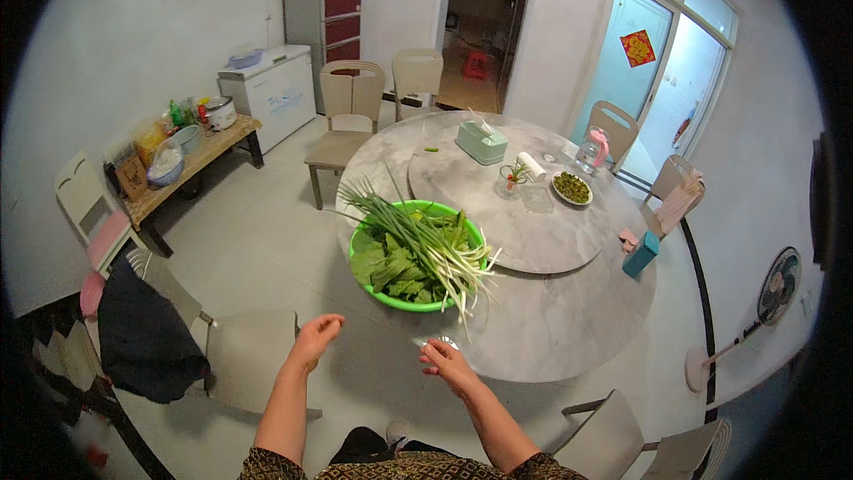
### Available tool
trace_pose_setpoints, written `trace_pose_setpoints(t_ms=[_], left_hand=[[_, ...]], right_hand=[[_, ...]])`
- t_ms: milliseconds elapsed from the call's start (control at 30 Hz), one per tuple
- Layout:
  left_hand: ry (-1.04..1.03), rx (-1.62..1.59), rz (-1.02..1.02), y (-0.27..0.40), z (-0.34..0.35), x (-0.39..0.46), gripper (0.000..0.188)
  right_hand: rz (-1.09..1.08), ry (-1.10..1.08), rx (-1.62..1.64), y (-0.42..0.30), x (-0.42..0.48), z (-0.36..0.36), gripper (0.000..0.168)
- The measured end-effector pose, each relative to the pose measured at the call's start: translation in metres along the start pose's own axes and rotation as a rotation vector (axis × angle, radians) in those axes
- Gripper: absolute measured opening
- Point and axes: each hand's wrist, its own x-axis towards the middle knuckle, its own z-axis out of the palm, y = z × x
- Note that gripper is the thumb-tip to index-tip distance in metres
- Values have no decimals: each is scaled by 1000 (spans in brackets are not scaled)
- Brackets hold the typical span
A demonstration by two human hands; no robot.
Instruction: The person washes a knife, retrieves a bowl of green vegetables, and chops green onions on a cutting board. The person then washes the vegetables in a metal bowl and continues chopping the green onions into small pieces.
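A bright green plastic basin [406,307] stands at the near left edge of the round table. Leafy greens [390,263] fill it, and a bunch of scallions [426,240] lies across them, white ends hanging over the rim to the right. Below the basin's left side, my left hand [320,341] hovers in the air, its fingers loosely bent and nothing visible in them. My right hand [448,364] is at the near table edge, fingers curled. A shiny clear object [445,341] shows just behind its fingertips; whether the hand grips it cannot be made out.
The marble-look round table [566,340] carries a turntable [480,213] with a tissue box [481,143], a plate of chopped greens [572,188] and a glass. A pink-lidded jug [593,149] and a teal box [640,255] stand right. Chairs [253,353] surround it; a fan [778,287] is right.
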Motion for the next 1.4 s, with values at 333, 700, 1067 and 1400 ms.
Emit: trace_pose_setpoints(t_ms=[333,700,1067,1400], left_hand=[[-37,-313,-283,9,-4,188,25],[-291,-306,-315,32,20,234,33],[-326,-320,-309,25,18,242,47],[-581,-263,-409,19,40,290,40]], right_hand=[[-40,300,346,-18,55,-3,62],[-32,643,352,-3,91,13,50],[37,845,446,-32,82,40,36],[82,1076,434,-2,94,57,36]])
